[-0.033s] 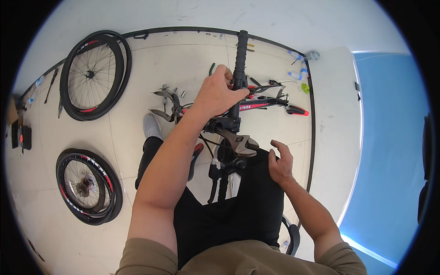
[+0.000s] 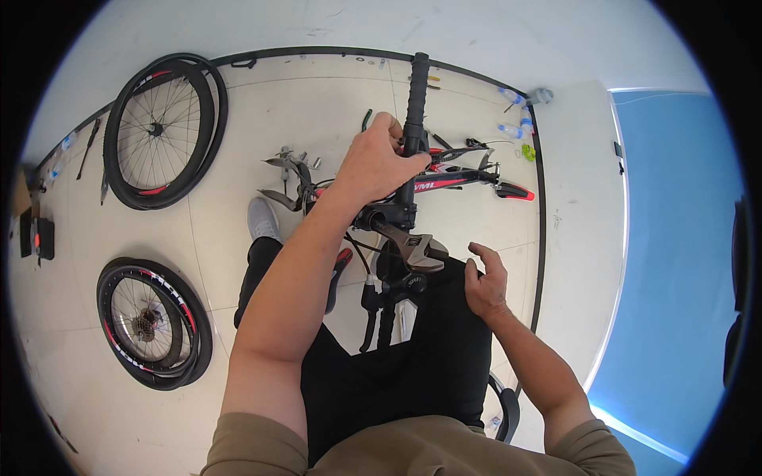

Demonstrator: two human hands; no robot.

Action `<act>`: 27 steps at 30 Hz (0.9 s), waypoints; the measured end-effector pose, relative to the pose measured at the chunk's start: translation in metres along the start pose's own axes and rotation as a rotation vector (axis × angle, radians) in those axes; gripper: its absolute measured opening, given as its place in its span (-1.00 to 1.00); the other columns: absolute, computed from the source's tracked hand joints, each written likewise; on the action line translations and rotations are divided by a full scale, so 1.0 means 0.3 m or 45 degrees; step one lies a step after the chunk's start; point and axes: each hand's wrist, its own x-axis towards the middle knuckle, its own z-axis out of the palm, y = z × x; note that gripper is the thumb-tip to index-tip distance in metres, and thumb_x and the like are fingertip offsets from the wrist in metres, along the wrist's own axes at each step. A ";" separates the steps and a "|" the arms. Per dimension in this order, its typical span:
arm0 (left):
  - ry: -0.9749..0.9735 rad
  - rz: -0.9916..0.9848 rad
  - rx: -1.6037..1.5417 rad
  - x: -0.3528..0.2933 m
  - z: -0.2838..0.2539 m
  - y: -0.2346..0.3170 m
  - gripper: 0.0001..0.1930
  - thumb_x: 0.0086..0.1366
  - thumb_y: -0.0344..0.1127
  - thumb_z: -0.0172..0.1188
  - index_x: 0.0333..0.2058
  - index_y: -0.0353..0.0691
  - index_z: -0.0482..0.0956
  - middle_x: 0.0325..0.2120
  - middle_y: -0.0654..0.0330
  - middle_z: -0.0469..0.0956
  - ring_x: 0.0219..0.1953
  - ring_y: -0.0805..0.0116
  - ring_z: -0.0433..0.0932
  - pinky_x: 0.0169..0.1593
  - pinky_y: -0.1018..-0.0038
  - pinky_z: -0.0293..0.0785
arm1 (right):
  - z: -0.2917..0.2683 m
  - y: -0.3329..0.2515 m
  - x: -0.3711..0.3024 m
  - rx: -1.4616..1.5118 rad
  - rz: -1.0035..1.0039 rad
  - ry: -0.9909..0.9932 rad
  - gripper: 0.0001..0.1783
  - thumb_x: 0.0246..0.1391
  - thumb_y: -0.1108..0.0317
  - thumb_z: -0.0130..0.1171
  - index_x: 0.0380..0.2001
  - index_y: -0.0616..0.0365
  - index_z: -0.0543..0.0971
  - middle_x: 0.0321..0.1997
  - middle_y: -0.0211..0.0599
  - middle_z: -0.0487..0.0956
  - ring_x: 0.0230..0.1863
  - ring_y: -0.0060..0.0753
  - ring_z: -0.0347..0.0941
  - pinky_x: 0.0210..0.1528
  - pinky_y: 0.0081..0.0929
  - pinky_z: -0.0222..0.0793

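Note:
My left hand (image 2: 375, 165) is closed round the handlebar (image 2: 415, 107), just inboard of its black ribbed grip. The bar points away from me, above the red and black bicycle frame (image 2: 444, 181). An adjustable wrench (image 2: 414, 247) sits at the stem and head-tube area, its jaws toward my right leg; where its handle ends is partly hidden. My right hand (image 2: 486, 282) rests by my right thigh, empty, with thumb and index finger apart. Nearer me, a brake lever (image 2: 370, 313) and the other grip (image 2: 386, 324) hang between my legs.
Two groups of wheels and tyres lie on the tiled floor at left: a spoked wheel (image 2: 156, 128) farther off and a wheel with a cassette (image 2: 147, 324) nearer. Plastic bottles (image 2: 510, 130) stand or lie by the right wall. The saddle (image 2: 508, 404) shows partly beside my right hip.

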 end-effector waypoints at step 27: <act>-0.170 -0.136 -0.599 0.017 -0.038 -0.083 -0.64 0.24 -0.51 0.12 0.03 -0.40 0.51 -0.21 -0.01 0.66 -0.23 0.34 0.68 -0.08 0.45 0.65 | -0.024 -0.033 0.012 0.027 0.025 0.004 -0.65 0.14 0.49 0.17 0.03 0.23 0.57 0.00 -0.06 0.62 0.04 -0.02 0.54 -0.01 -0.23 0.53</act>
